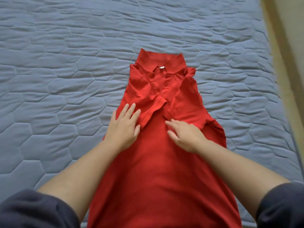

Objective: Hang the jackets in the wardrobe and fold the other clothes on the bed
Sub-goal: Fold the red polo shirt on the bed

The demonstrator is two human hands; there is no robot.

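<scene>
A red polo shirt [158, 162] lies face up on the bed, collar away from me, with both sides and short sleeves folded in over the front. My left hand [123, 127] lies flat on the shirt's left side, fingers straight, touching the folded left sleeve's hem. My right hand [184, 135] rests on the middle of the shirt with fingers spread, its fingertips at the hem of the folded right sleeve. The shirt's bottom runs out of view below.
The bed's grey-blue quilted cover [65, 79] spreads all round the shirt. The bed's right edge runs diagonally at the right, with a beige floor [291, 63] beyond it. No other clothes are in view.
</scene>
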